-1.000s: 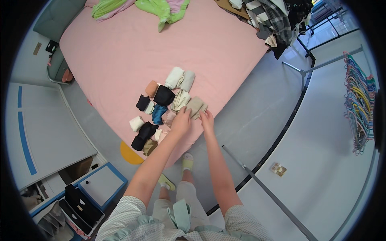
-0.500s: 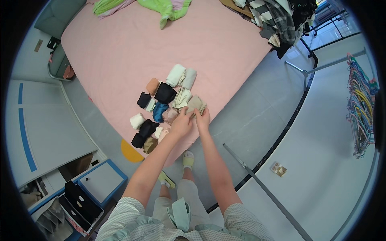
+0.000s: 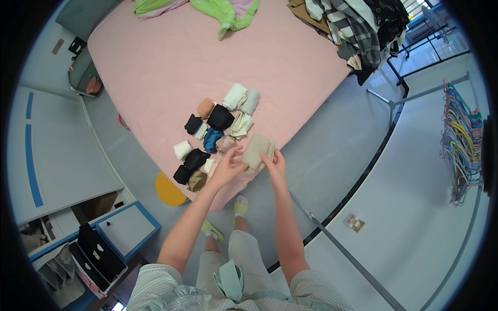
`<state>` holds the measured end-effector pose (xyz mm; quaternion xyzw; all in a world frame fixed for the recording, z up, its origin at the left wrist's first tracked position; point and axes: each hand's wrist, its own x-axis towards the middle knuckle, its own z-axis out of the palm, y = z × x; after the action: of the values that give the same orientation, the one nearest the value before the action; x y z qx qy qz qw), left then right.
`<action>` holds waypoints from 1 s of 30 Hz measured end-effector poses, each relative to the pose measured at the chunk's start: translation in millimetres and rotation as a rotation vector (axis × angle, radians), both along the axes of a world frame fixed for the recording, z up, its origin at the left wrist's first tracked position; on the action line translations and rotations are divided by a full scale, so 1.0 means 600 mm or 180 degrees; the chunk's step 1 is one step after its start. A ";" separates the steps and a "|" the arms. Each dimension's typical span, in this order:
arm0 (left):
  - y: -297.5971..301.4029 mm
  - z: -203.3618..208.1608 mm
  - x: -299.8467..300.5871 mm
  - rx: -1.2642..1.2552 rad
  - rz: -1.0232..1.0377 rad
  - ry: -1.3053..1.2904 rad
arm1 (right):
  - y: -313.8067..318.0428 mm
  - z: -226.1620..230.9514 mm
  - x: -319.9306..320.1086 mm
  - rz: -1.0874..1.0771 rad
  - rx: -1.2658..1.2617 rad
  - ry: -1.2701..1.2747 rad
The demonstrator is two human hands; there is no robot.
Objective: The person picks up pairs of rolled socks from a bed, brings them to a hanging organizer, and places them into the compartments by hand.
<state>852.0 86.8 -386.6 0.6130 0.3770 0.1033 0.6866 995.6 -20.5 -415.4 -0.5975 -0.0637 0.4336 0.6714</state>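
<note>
A folded beige piece of clothing (image 3: 258, 150) is held up over the near corner of the pink-covered bed. On its right lower edge, my right hand (image 3: 276, 165) pinches the fabric with the thumb on top. The curved fingers of my left hand (image 3: 229, 167) meet its left edge. Just beyond lie rolled and folded clothes in rough rows: a white roll (image 3: 235, 96), a black bundle (image 3: 220, 118), a cream folded piece (image 3: 240, 125), a blue bundle (image 3: 212, 140) and a dusty pink one (image 3: 225, 144). An olive-brown bundle (image 3: 197, 180) sits near the bed's edge.
Green and pink clothing (image 3: 223, 13) lies at the bed's far side, and a heap of clothes (image 3: 358, 26) at its far right corner. Hangers (image 3: 459, 140) crowd a rail at right. A metal pole (image 3: 342, 243) slants across the lower right. A yellow round object (image 3: 170, 189) is beside the bed.
The beige piece has been lifted nearer to me and to the right, and now shows as a flatter rectangle. My hands have moved farther apart. The view has shifted slightly.
</note>
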 end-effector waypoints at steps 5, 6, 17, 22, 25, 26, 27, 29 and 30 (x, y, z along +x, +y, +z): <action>-0.023 0.055 -0.044 -0.0538 0.0485 -0.0371 | 0.012 0.061 -0.034 0.0680 0.0200 -0.0154; -0.022 0.063 -0.055 -0.0595 0.0604 -0.0306 | 0.016 0.066 -0.041 0.0743 0.0230 -0.0150; -0.007 0.127 -0.194 -0.1685 0.1698 -0.0725 | 0.083 0.142 -0.159 0.1221 0.0400 -0.0427; -0.017 0.144 -0.236 -0.1565 0.2041 -0.0967 | 0.096 0.165 -0.205 0.1510 0.0279 -0.1275; -0.029 0.168 -0.267 -0.1136 0.2310 -0.0675 | 0.103 0.197 -0.251 0.1727 0.0273 -0.1847; -0.035 0.167 -0.280 -0.1122 0.2397 -0.0698 | 0.107 0.210 -0.271 0.1819 0.0331 -0.1959; -0.040 0.164 -0.292 -0.0786 0.2563 -0.0845 | 0.110 0.211 -0.288 0.1885 0.0373 -0.1964; -0.050 0.165 -0.323 -0.0410 0.2807 -0.0999 | 0.116 0.206 -0.326 0.1897 0.0645 -0.1949; -0.055 0.166 -0.340 -0.0134 0.2889 -0.0942 | 0.118 0.204 -0.349 0.1962 0.0684 -0.1945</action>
<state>647.7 53.8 -287.1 0.3511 0.5068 0.4713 0.6307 786.3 50.1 -293.0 -0.5781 -0.4789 0.4080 0.5196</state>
